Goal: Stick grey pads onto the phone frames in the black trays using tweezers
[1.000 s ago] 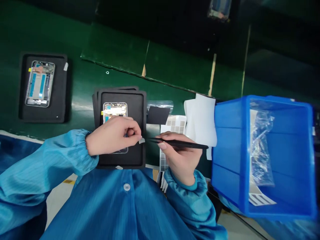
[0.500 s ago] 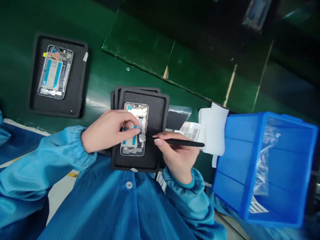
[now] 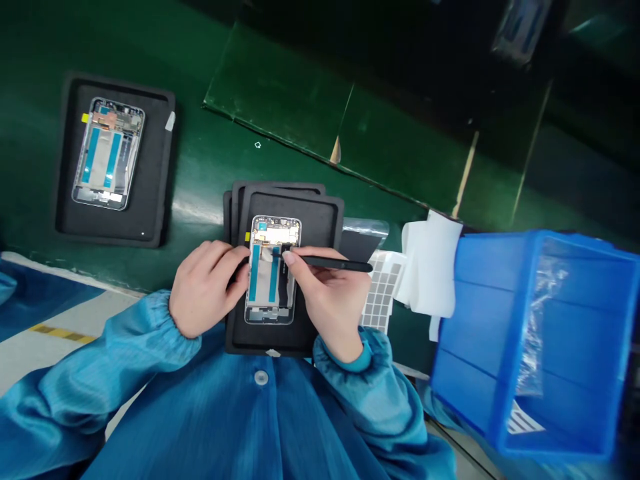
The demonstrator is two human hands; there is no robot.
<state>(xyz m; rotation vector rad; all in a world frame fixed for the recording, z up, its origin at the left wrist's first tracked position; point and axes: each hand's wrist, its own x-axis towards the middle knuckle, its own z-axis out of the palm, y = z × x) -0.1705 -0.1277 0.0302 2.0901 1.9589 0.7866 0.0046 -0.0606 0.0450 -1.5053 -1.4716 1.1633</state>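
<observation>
An opened smartphone point(image 3: 265, 283) lies in the top black tray point(image 3: 320, 207) of a small stack in front of me, its circuit board and blue adhesive strips showing. My left hand point(image 3: 213, 283) is closed at the phone's left edge, with bent fingertips against its side near a yellow tab. In my right hand point(image 3: 327, 287) black tweezers point(image 3: 340, 263) are pinched between thumb and fingers. The tweezers' tip points left over the phone, just below the board, by a small whitish piece point(image 3: 267, 255). Whether the tip grips that piece, I cannot tell.
To the left, a second opened phone point(image 3: 107, 153) lies in another black tray point(image 3: 150, 207). Right of the stack are a sheet of grey square stickers point(image 3: 380, 290), a clear bag point(image 3: 367, 230) and white paper point(image 3: 433, 267). A blue bin point(image 3: 473, 320) holding plastic wrap stands far right.
My left hand has drawn back from over the phone to its left edge. My right hand has moved up and left, bringing the tweezers' tip from the phone's right middle to below the board.
</observation>
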